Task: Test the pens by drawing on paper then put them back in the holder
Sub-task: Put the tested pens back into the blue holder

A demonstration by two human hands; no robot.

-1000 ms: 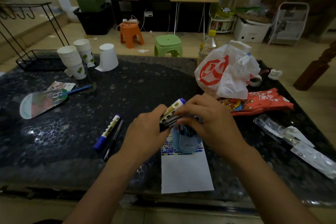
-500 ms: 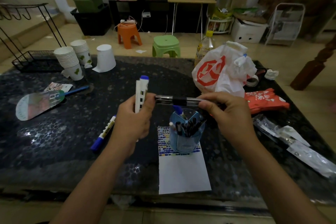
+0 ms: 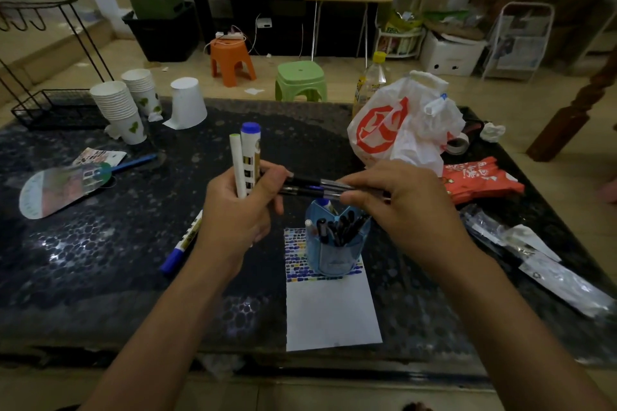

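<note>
My left hand (image 3: pixel 238 210) holds two markers (image 3: pixel 245 160) upright: a thick one with a blue cap and a thinner white one. My right hand (image 3: pixel 397 207) grips two thin dark pens (image 3: pixel 307 186) that lie level and reach across to my left hand's fingers. Below them a blue pen holder (image 3: pixel 337 250) with several pens stands on the far end of a white paper (image 3: pixel 332 314) marked with coloured strokes. Another blue-capped marker (image 3: pixel 183 240) lies on the table left of my left wrist.
Paper cup stacks (image 3: pixel 120 110) and an upturned cup (image 3: pixel 187 103) stand far left on the dark table (image 3: pixel 83 260). A fan (image 3: pixel 63 187) lies at left. A white plastic bag (image 3: pixel 404 127), red packet (image 3: pixel 480 178) and clear wrappers (image 3: pixel 547 270) crowd the right.
My left hand now holds a second, white marker beside the blue-capped one. My right hand holds two pens instead of one, brought closer to the left hand.
</note>
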